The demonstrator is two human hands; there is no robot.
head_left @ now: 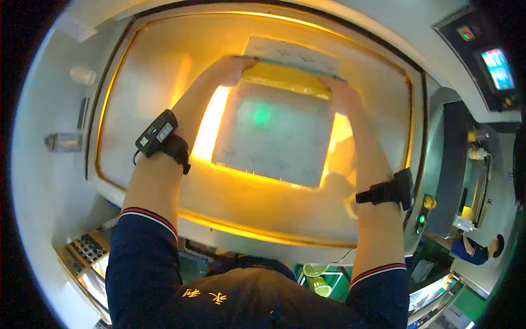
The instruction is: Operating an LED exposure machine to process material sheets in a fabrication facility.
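A square grey translucent sheet (276, 134) lies over a lit opening in the middle of the framed work surface (246, 205), with a green glow on it. Across its far side runs a glossy yellow strip (285, 81) with a thin bluish-green edge. Beyond that edge shows a pale section with faint dark marks (290, 53). My left hand (233, 70) closes on the left end of the strip's edge. At the right end, my right hand (341, 94) grips the same strip, its fingers partly hidden. Both forearms reach forward over the surface, each with a black strapped device.
A dark seal with a bright yellow line borders the surface. A control panel with a small screen (497, 68) is at the upper right. A clear bottle (64, 142) stands at left. Green baskets (318, 279) sit below the front edge. Another person (475, 248) works at far right.
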